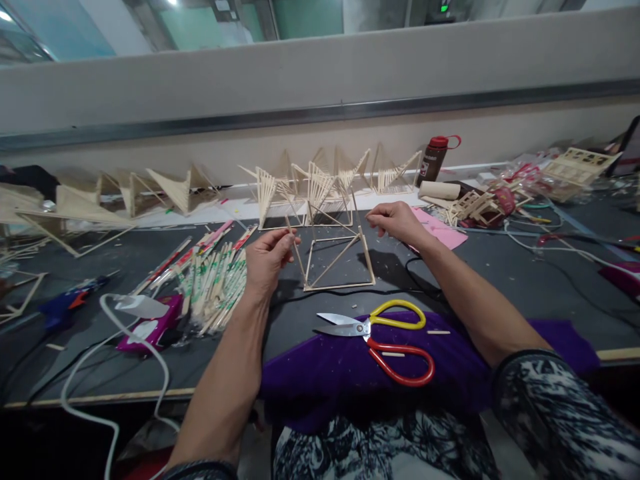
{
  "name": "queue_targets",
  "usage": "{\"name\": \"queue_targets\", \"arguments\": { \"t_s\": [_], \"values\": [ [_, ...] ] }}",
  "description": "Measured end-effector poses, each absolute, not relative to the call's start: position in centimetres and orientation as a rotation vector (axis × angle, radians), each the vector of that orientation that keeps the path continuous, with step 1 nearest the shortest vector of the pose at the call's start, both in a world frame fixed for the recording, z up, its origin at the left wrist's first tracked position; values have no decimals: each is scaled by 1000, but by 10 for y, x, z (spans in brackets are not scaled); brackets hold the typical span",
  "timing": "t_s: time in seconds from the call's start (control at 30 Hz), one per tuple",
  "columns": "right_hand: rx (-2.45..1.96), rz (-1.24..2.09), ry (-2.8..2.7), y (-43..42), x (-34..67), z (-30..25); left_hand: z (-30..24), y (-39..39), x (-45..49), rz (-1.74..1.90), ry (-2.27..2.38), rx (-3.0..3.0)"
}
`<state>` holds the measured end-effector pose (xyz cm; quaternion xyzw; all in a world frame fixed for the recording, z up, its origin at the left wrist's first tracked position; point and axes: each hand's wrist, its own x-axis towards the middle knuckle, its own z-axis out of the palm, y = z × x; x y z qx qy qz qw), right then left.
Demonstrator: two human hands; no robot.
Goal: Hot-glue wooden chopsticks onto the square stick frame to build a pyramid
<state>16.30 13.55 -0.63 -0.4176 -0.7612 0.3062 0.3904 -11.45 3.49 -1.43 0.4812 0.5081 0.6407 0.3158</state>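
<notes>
Frame (333, 261): left hand (270, 257) pinches stick (299, 259), left edge; right hand (397, 220) past right edge, fingers narrow, hold unclear; scissors (360, 328) nearside, gap between.

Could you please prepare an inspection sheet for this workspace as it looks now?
Surface: dark tabletop, scattered scraps; purple cloth along the near edge.
Job's things: stick frame near the middle; open scissors partly on the cloth.
Clutter: wrapped stick bundle on the left, pink paper on the right.
Hands: left hand pinches a thin stick; right hand raised, grip unclear.
Cables: white cable hangs over the near edge; black cable near the frame.
Surroundings: stick models stand before the pale wall.
</notes>
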Motion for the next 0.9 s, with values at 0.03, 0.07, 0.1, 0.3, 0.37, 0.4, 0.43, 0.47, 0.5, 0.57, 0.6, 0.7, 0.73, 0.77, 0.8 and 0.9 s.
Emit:
{"name": "queue_targets", "arguments": {
  "t_s": [0.03, 0.07, 0.1, 0.3, 0.37, 0.4, 0.43, 0.47, 0.5, 0.57, 0.6, 0.7, 0.73, 0.77, 0.8, 0.9],
  "values": [
    [-1067, 782, -1937, 136, 163, -7, -14, 35, -115, 1691, 1340, 1273],
    [-1073, 786, -1936, 136, 163, -7, -14, 35, -115, 1694, 1341, 1282],
    [-1080, 788, -1934, 136, 163, -6, -14, 35, -115, 1698, 1343, 1291],
    [-1076, 812, -1922, 136, 164, -4, -14, 35, -115, 1687, 1365, 1287],
    [-1060, 806, -1923, 138, 165, -3, -14, 36, -116, 1690, 1383, 1290],
    [-1054, 799, -1924, 138, 166, -3, -14, 36, -116, 1694, 1394, 1293],
    [-1045, 794, -1924, 139, 166, -3, -14, 37, -116, 1697, 1404, 1294],
    [-1035, 790, -1922, 140, 167, -2, -14, 37, -116, 1700, 1410, 1294],
    [-1026, 787, -1920, 140, 168, -2, -14, 37, -116, 1703, 1415, 1295],
    [-1024, 782, -1906, 140, 169, 0, -14, 37, -116, 1706, 1418, 1304],
    [-1031, 780, -1898, 140, 169, 0, -14, 37, -116, 1705, 1420, 1309],
    [-1054, 786, -1881, 138, 169, 1, -14, 36, -115, 1692, 1422, 1313],
    [-1058, 791, -1878, 138, 169, 1, -14, 35, -115, 1687, 1418, 1315],
    [-1060, 797, -1880, 137, 169, 0, -15, 35, -115, 1684, 1414, 1318],
    [-1063, 800, -1882, 137, 168, 0, -15, 35, -115, 1683, 1411, 1323],
    [-1070, 796, -1893, 136, 167, -2, -15, 34, -115, 1688, 1403, 1331]
  ]
}}
